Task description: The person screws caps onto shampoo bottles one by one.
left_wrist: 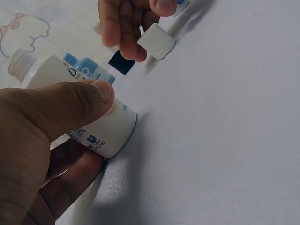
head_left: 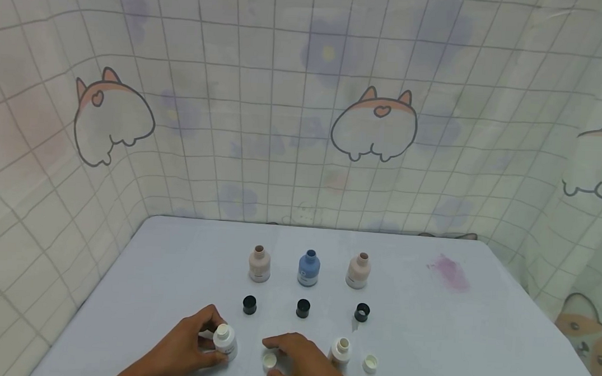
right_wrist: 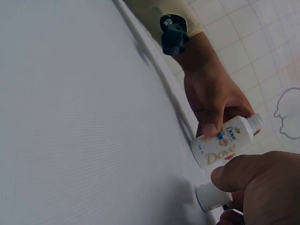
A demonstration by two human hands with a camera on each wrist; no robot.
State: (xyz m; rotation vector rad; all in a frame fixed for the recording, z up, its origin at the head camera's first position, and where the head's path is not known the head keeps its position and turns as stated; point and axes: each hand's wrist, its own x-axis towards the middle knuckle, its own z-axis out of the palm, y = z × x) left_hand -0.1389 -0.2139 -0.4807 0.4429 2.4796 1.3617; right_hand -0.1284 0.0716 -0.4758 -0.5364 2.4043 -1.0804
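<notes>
Tabletop [head_left: 192, 256] is cut off below; left hand [head_left: 185, 340] grips white bottle [head_left: 227, 346]; right hand [head_left: 304, 361] spreads around white cap [head_left: 269, 361]

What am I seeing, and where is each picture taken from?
No machine here: a person is at work. The wide picture comes from a camera on the head; the two close ones from cameras on the left and right wrists. The left hand holds a white bottle; the right hand is around a white cap, though touch is hard to tell. On the table are two beige bottles, a blue bottle, three black caps, another white bottle and another white cap.
</notes>
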